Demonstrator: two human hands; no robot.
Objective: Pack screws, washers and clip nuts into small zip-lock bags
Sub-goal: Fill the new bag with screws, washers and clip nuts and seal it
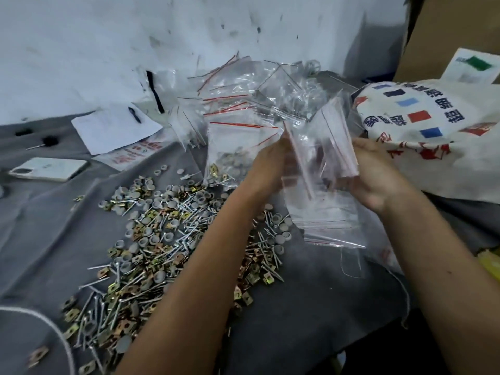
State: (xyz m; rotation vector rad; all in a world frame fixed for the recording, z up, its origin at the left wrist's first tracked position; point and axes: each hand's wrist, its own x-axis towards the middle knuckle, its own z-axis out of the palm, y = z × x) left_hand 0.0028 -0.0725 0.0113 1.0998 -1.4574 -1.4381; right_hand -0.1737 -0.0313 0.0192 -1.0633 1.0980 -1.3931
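Note:
A big loose pile of screws, grey washers and brass clip nuts (pixel 151 239) lies on the grey cloth (pixel 48 228) in front of me. Above its right edge, my left hand (pixel 266 169) and my right hand (pixel 376 177) hold a stack of empty clear zip-lock bags (pixel 322 163) with red seal lines between them. Both hands grip the stack from its sides. More empty bags (pixel 327 231) lie flat below the stack. Behind my left hand stands a filled bag (pixel 230 152), and a heap of packed bags (pixel 259 90) sits against the wall.
A white phone (pixel 50 169) lies at the far left, with a sheet of paper (pixel 113 128) and a pen (pixel 134 114) behind it. A printed cloth sack (pixel 433 136) fills the right side, with a cardboard box (pixel 454 31) beyond. A white cord (pixel 54 331) curves at bottom left.

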